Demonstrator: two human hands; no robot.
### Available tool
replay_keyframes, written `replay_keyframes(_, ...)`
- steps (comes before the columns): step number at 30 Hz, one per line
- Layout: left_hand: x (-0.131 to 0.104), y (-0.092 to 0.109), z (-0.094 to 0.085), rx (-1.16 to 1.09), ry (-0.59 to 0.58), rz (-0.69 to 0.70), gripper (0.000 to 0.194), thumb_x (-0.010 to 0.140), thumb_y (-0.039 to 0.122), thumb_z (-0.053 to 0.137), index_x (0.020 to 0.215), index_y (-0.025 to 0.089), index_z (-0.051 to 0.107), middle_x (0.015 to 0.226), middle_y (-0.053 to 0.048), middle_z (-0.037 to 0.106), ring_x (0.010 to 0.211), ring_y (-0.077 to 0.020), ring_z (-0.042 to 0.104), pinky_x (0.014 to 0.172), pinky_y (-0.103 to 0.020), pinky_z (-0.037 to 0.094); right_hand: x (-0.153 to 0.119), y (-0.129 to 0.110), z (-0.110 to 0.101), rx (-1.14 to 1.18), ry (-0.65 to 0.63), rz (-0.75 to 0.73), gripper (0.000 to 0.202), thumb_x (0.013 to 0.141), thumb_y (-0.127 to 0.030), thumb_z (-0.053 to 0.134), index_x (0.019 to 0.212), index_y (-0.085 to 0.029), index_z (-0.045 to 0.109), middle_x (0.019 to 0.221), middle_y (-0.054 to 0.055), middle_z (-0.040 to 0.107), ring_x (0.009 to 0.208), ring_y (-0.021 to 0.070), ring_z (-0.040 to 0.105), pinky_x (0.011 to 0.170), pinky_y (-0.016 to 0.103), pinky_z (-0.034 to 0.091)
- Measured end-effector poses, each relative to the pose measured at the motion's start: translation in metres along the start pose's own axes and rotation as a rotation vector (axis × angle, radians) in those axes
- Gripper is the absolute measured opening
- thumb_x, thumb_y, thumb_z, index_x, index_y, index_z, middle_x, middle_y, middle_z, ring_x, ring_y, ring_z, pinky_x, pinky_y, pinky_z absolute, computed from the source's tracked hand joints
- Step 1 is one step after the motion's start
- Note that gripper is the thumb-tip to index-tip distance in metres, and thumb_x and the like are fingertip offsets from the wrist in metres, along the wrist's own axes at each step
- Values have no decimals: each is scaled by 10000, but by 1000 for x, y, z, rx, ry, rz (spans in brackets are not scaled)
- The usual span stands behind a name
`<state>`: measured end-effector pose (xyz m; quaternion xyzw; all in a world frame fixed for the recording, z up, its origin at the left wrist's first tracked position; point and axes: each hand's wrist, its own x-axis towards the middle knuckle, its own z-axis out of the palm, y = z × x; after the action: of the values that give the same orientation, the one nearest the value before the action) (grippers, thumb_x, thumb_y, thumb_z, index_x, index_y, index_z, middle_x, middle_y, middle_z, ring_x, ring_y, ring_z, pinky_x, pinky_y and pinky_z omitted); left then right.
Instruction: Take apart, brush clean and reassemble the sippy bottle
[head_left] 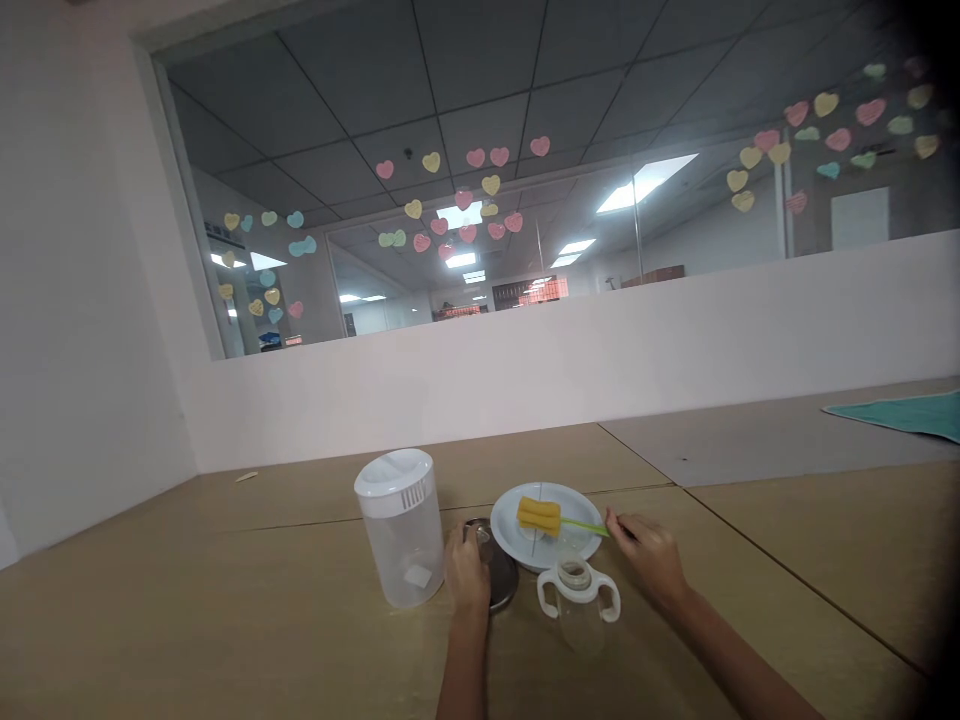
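Observation:
My right hand (646, 555) is closed on the green handle of a yellow sponge brush (538, 515), whose head is over a white dish (510, 540). My left hand (466, 572) is at a dark round lid (501, 585), its fingers over the lid's left edge and near its knob; whether it grips the knob is unclear. Just in front of the dish stands a clear bottle with two white handles (580, 592), open at the top. A translucent pitcher with a white lid (403, 530) stands left of my left hand.
A teal cloth (904, 412) lies at the far right of the wooden table (225, 610). A small pale piece (247, 477) lies at the back left. Behind the table, a white wall (420, 395) holds a window with heart-shaped notes.

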<state>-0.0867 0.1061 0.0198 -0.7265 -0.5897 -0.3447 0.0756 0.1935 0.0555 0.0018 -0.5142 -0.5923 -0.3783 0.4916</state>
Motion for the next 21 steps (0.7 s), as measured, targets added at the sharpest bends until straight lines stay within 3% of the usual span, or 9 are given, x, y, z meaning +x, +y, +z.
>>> replay_keyframes(5, 3, 7, 1, -56, 53, -13, 500, 708, -41, 405, 1149, 145, 553, 1303, -130, 474, 1223, -212, 440, 1008, -324, 373, 1, 2, 4, -110, -53, 136, 538, 926, -401, 339, 555, -151, 637, 498, 45, 599, 449, 97, 496, 501, 238, 269)
replay_keyframes(12, -6, 42, -12, -336, 51, 322, 321, 860, 120, 357, 1021, 198, 623, 1092, -59, 621, 1085, -191, 519, 985, -382, 387, 10, 3, -4, -207, -169, 246, 666, 904, -559, 250, 509, -162, 609, 530, 69, 616, 494, 121, 496, 511, 249, 234)
replay_keyframes(17, -4, 68, -7, -379, -219, 314, 351, 817, 106, 378, 986, 227, 661, 1067, -27, 655, 1127, -184, 496, 1020, -366, 344, 11, 7, -8, -288, -150, 291, 676, 896, -567, 266, 463, -161, 591, 506, 72, 604, 469, 117, 470, 489, 251, 190)
replay_keyframes(21, 12, 81, 0, -346, -363, 278, 398, 693, 47, 428, 902, 248, 701, 999, -24, 689, 988, -195, 588, 941, -354, 412, 11, 9, -8, -279, -171, 321, 661, 901, -535, 268, 484, -164, 621, 529, 88, 620, 474, 127, 487, 483, 254, 198)
